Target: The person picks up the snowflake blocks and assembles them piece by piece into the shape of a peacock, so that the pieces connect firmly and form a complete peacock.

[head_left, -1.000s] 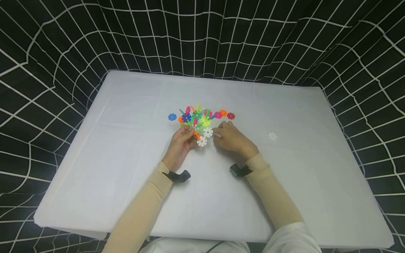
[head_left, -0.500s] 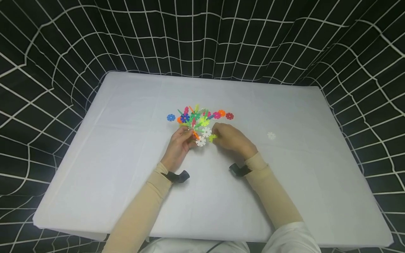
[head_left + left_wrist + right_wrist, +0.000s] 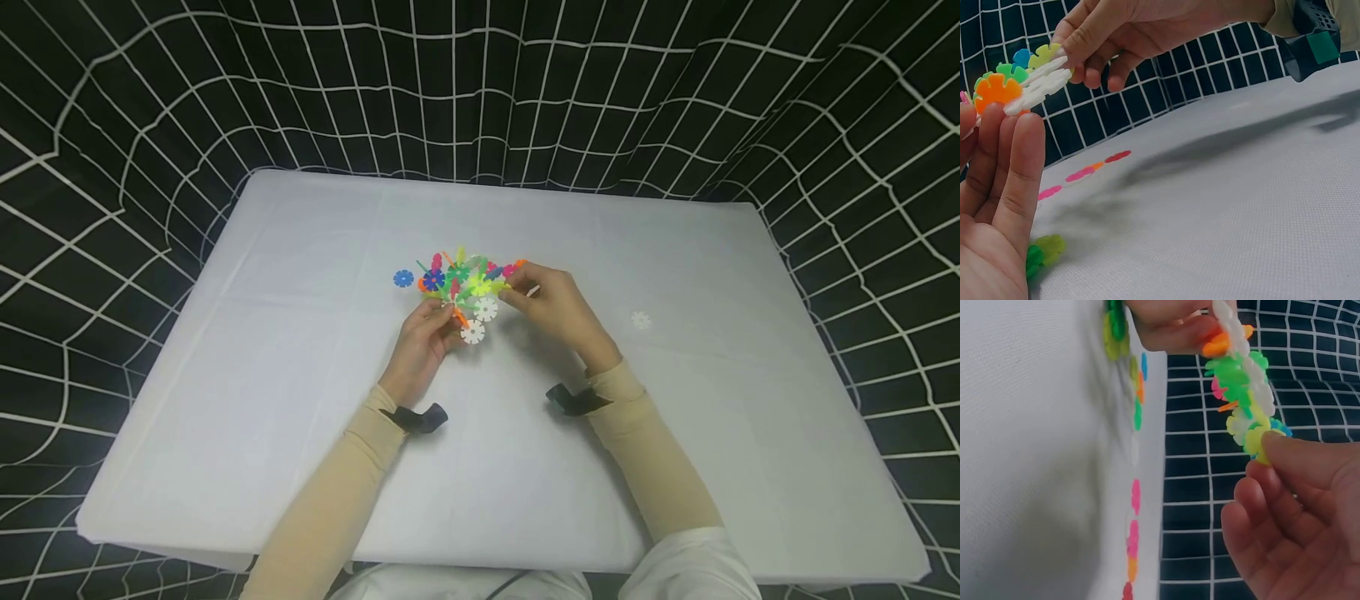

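Note:
My left hand (image 3: pixel 420 346) grips a cluster of interlocking notched plastic discs (image 3: pixel 458 272) in green, blue, orange, yellow and white, held above the table. Two white discs (image 3: pixel 1038 87) join at its near side, beside an orange disc (image 3: pixel 999 92). Between thumb and fingertip, my right hand (image 3: pixel 557 310) pinches a yellow disc (image 3: pixel 1256 445) at the cluster's right side. That disc touches the cluster; whether its notch is slotted in, I cannot tell.
On the white-covered table (image 3: pixel 300 467) lie loose discs: a blue one (image 3: pixel 403 278) at left, a white one (image 3: pixel 641 320) at right. Pink, orange and red discs (image 3: pixel 1117 156) lie in a row behind the right hand. A black net-patterned curtain (image 3: pixel 480 100) surrounds the table.
The right hand has brought the yellow disc up and away from me, from beside the white discs to the cluster's upper right. The left hand keeps its grip, almost still.

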A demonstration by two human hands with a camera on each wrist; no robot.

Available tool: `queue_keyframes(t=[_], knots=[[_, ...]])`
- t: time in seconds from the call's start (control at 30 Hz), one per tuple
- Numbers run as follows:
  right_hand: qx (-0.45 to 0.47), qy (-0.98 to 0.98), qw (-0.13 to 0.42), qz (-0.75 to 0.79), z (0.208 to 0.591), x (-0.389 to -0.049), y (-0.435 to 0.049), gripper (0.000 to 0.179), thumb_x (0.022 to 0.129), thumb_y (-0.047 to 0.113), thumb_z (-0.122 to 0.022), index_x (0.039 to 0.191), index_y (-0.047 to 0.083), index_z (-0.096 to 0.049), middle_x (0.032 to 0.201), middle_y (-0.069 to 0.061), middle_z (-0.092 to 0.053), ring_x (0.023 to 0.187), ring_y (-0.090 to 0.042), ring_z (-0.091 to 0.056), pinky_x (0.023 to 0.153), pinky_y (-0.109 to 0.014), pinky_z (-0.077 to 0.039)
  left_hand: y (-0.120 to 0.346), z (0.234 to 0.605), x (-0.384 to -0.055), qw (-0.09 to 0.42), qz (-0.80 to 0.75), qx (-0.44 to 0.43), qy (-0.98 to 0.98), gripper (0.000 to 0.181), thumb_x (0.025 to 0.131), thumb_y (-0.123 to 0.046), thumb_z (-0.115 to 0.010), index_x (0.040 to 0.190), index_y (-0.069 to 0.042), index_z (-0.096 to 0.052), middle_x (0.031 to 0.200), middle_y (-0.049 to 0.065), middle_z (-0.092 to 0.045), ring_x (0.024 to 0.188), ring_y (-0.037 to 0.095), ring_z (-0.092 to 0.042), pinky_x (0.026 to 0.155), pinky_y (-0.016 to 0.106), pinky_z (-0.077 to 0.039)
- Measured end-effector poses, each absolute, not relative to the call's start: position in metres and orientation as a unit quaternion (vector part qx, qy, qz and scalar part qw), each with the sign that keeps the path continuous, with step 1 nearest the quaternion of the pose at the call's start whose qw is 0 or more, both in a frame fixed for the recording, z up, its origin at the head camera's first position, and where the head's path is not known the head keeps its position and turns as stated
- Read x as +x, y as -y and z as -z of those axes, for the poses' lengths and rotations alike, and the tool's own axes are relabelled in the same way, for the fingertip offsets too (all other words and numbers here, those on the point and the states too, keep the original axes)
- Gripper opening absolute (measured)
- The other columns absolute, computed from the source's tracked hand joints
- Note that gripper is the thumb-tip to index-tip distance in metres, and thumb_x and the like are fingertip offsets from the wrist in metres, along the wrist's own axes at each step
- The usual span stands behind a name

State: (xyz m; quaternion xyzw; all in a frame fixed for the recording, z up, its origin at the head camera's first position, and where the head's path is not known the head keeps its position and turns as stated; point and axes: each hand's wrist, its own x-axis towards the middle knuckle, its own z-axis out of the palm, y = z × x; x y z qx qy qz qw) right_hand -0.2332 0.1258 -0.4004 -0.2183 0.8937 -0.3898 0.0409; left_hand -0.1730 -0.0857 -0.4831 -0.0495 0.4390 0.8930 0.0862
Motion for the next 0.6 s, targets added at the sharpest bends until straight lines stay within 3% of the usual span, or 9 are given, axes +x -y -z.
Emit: queue_keyframes(t=[0.33, 0.6], knots=[[-0.268, -0.896, -0.03, 0.353, 0.4009, -0.2309, -0.127, 0.009, 0.09, 0.012, -0.077, 0.095, 0.006, -0.073, 0.09, -0.008, -0.072, 0.086, -0.022, -0.066, 0.077, -0.036, -0.055, 0.0837, 0.486, -0.1741, 0.077, -0.873, -0.036, -0.48, 0.007, 0.103, -0.011, -0.055, 0.096, -0.012, -0.057, 0.083, -0.001, -0.061, 0.078, 0.012, -0.059, 0.072, 0.027, -0.057], [-0.295, -0.899, -0.061, 0.319, 0.4008, -0.2287, -0.1264, 0.006, 0.087, 0.011, -0.079, 0.089, 0.007, -0.074, 0.088, -0.006, -0.072, 0.084, -0.022, -0.067, 0.075, -0.037, -0.056, 0.0814, 0.4871, -0.1722, 0.03, -0.795, -0.006, -0.605, 0.017, 0.102, -0.016, -0.056, 0.086, -0.009, -0.055, 0.069, -0.001, -0.054, 0.062, 0.014, -0.058, 0.067, 0.026, -0.053]])
